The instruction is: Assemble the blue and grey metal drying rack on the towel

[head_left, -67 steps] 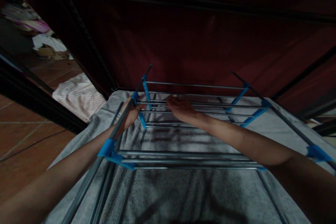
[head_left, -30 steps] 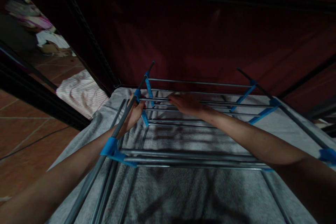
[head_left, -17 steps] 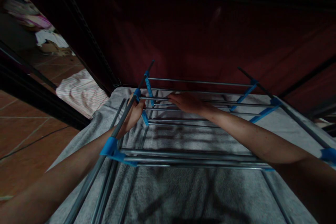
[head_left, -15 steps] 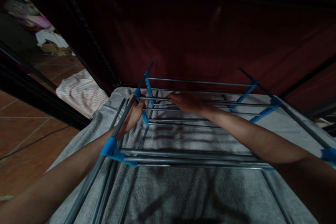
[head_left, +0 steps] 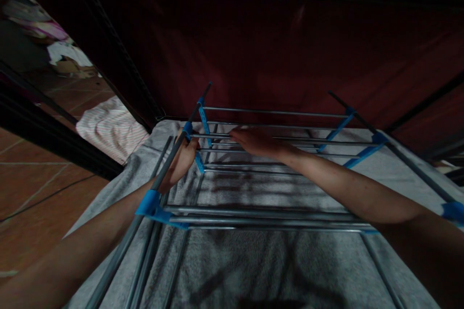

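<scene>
A rack frame of grey metal tubes (head_left: 261, 213) joined by blue plastic connectors (head_left: 149, 203) lies on a grey blanket. My left hand (head_left: 184, 157) is closed around the left side of the frame, by a blue connector (head_left: 187, 130) where a crossbar meets the long side tube. Some of its fingers are hidden behind that tube. Farther right on the same crossbar (head_left: 326, 142), my right hand (head_left: 255, 141) is wrapped over the tube from above. Both forearms reach over the nearer tubes.
The grey blanket (head_left: 224, 270) lies under the rack, with loose tubes (head_left: 145, 256) on its left. Behind stands a dark red panel (head_left: 261, 53). On the tiled floor (head_left: 32, 178) at left are a striped cloth (head_left: 112, 125) and piled clothes (head_left: 68, 53).
The view has shifted very slightly, and the rack sits a touch farther left in it. Both hands keep the same places on the frame.
</scene>
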`<state>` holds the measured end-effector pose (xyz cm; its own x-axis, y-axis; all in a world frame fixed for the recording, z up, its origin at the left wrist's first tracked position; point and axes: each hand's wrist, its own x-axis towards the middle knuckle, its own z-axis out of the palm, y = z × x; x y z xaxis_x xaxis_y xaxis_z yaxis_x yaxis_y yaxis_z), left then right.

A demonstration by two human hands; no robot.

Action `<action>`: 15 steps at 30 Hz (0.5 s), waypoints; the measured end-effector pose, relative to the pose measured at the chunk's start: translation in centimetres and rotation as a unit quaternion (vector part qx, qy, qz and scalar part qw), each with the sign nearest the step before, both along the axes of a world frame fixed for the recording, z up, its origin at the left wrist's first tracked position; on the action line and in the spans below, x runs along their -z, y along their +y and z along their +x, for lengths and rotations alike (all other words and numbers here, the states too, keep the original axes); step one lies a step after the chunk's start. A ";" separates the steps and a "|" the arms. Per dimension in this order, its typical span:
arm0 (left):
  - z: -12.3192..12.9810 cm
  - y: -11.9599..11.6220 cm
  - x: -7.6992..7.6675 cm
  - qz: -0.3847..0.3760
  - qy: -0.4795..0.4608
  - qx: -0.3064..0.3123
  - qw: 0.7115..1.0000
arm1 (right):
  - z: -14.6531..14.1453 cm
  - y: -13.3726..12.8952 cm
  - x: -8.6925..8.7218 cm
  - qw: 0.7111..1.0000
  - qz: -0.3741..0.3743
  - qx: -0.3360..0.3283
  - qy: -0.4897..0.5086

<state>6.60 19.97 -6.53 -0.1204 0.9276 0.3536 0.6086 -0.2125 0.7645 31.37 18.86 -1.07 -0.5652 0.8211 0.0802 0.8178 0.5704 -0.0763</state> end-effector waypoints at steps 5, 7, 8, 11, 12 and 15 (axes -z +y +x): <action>-0.3 0.4 0.6 0.008 0.004 -0.013 1.000 | 0.3 0.6 0.1 0.998 -0.033 -0.020 0.054; -0.4 0.6 0.9 0.009 0.003 -0.011 1.000 | 0.3 1.0 0.3 0.995 -0.044 -0.042 0.077; -0.4 0.6 1.1 0.010 0.004 -0.010 1.000 | 0.4 1.3 0.4 0.994 -0.048 -0.053 0.087; -0.6 0.9 1.6 0.014 0.013 -0.014 1.000 | 0.4 1.9 0.8 0.991 -0.053 -0.077 0.101; -0.6 1.0 1.7 0.014 0.015 -0.015 1.000 | 0.5 2.0 0.8 0.990 -0.053 -0.079 0.103; -0.6 1.2 1.9 0.012 0.015 -0.023 1.000 | 0.4 2.1 0.8 0.989 -0.061 -0.069 0.112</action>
<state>6.03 21.15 -8.40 -0.1522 0.9127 0.3793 0.6406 -0.2012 0.7411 31.74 20.93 -1.85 -0.6523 0.7481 0.1220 0.6870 0.6515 -0.3218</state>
